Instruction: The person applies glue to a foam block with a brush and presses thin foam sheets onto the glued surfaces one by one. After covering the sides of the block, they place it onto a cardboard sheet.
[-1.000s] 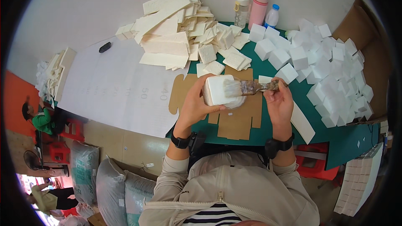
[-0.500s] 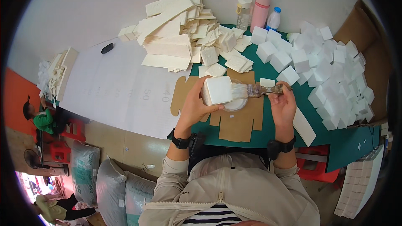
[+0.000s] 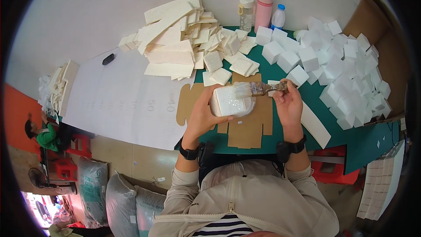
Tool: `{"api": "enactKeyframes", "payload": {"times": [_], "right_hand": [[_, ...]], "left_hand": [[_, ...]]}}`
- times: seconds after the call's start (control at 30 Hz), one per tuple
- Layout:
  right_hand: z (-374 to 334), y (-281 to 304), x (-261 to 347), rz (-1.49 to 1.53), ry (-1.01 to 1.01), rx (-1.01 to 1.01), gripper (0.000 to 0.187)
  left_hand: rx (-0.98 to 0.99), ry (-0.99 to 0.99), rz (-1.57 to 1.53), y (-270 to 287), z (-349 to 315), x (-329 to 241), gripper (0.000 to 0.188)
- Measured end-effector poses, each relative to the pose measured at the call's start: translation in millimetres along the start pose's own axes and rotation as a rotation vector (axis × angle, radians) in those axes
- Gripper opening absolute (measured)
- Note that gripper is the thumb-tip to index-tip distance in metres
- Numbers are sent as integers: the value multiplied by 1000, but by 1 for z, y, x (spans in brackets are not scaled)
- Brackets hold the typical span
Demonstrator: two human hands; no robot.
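My left hand (image 3: 201,115) grips a white foam block (image 3: 229,102) from its left side, thumb along the near edge. Wet, shiny streaks cover the block's upward face. In my right hand (image 3: 290,107) is a stained paintbrush (image 3: 263,88), pinched by the handle end, its whitish bristles lying on the far right part of that face. Behind the block, a round white tub (image 3: 251,109) shows only in part. It rests on a flattened brown cardboard piece (image 3: 244,137). The tub's contents are hidden from view.
A heap of cream sheets and squares (image 3: 173,55) lies beyond my left hand. White foam cubes (image 3: 309,59) pile up at the right beside a cardboard box (image 3: 372,30). A pink flask (image 3: 263,11) and two bottles stand by the wall. One person sits far left.
My right hand has moved the brush up and left across the block's face. Shiny wet streaks now show there. The view has shifted slightly.
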State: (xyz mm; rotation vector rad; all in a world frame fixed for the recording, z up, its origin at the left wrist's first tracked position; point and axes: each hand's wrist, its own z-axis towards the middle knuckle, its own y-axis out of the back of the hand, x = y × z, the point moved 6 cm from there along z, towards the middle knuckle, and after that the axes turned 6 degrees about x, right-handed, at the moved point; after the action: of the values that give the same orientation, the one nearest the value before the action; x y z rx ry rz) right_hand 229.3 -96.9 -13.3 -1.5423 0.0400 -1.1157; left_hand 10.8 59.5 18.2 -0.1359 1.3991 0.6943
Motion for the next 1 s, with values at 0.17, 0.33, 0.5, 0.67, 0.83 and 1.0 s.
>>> {"api": "enactKeyframes", "payload": {"times": [0.17,0.33,0.5,0.67,0.83,1.0], "right_hand": [[-3,22,8,-37,10,-38,21],[-14,18,7,-429,34,-128,23],[-26,12,-12,-768,-113,35,25],[-19,26,13,-957,-219,115,20],[12,11,43,-1672,-5,325,21],[29,20,20,-1971,306,664,33]], "left_hand": [[-40,34,-72,5,-5,1,83],[-125,41,-266,13,-5,7,85],[-122,42,-390,7,-4,14,88],[-121,7,-401,3,-3,15,90],[-73,6,-353,-4,-3,14,91],[-71,5,-340,-7,-6,12,92]]}}
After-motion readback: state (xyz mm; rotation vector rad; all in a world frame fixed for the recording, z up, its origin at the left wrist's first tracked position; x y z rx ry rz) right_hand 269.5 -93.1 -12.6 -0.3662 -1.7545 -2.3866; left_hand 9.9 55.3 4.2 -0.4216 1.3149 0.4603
